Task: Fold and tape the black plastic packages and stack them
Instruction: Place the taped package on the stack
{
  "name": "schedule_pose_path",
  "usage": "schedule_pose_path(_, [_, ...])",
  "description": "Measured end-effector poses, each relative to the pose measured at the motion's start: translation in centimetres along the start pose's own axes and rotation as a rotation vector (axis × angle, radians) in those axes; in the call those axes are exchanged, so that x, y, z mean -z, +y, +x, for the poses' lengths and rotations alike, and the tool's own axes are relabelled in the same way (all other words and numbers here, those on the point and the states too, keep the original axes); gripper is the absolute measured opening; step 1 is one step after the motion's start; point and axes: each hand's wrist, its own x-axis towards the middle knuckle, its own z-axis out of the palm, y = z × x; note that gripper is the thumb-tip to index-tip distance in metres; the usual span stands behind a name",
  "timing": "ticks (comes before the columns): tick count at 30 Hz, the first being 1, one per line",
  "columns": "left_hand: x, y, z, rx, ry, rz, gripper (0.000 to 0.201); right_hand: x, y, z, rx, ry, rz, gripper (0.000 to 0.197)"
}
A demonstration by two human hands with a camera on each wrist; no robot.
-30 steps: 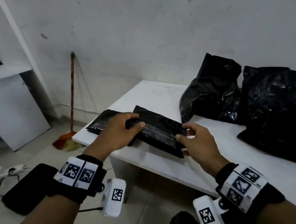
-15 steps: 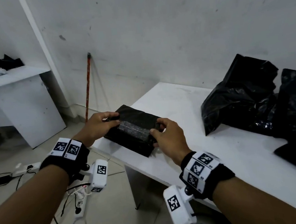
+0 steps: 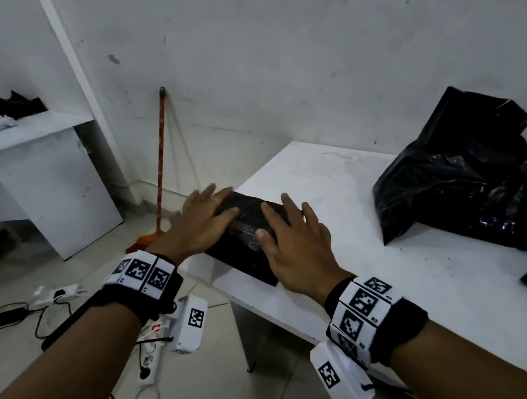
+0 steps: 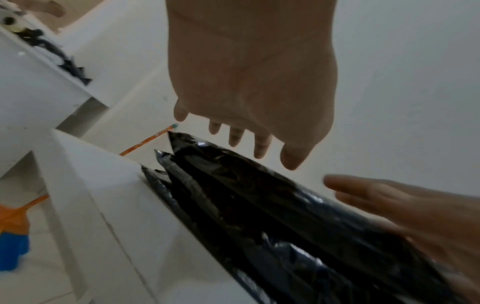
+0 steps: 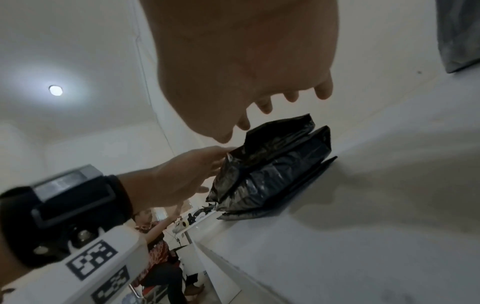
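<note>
A folded black plastic package point(image 3: 249, 230) with a strip of clear tape along its top lies at the left corner of the white table point(image 3: 334, 172). It sits on top of a flatter black package point(image 5: 306, 185), so the two form a stack point(image 4: 259, 205). My left hand point(image 3: 205, 218) lies flat on the left half of the top package with its fingers straight. Straight-fingered as well, my right hand point(image 3: 289, 239) rests on the right half. Neither hand grips anything.
Crumpled black plastic bags point(image 3: 448, 173) fill the table's right side. An orange broom point(image 3: 162, 164) leans on the wall past the corner. A power strip with cables point(image 3: 148, 357) lies on the floor below. A white desk point(image 3: 40, 164) stands left. A person point(image 5: 161, 257) sits in the background.
Both hands carried the taped package left onto the flat package at the table corner. They let go of its ends and now lie flat on top.
</note>
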Motion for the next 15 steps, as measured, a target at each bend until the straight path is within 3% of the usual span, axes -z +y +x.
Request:
schedule_pose_path(3, [-1.5, 0.2, 0.0, 0.007, -0.180, 0.203, 0.083, -0.8, 0.3, 0.4, -0.028, -0.141, -0.066, 0.061])
schedule_pose_path(5, [-1.8, 0.3, -0.1, 0.018, -0.213, 0.213, 0.082, -1.0, 0.7, 0.6, -0.068, -0.190, -0.047, 0.063])
schedule_pose_path(11, [-0.7, 2.4, -0.9, -0.006, -0.219, 0.202, 0.077, 0.1, 1.0, -0.1, -0.066, -0.204, 0.013, 0.065])
schedule_pose_path(15, [0.4, 4.7, -1.7, -0.012, -0.111, 0.144, 0.061, 1.6, 2.3, -1.6, -0.099, -0.159, 0.082, 0.064])
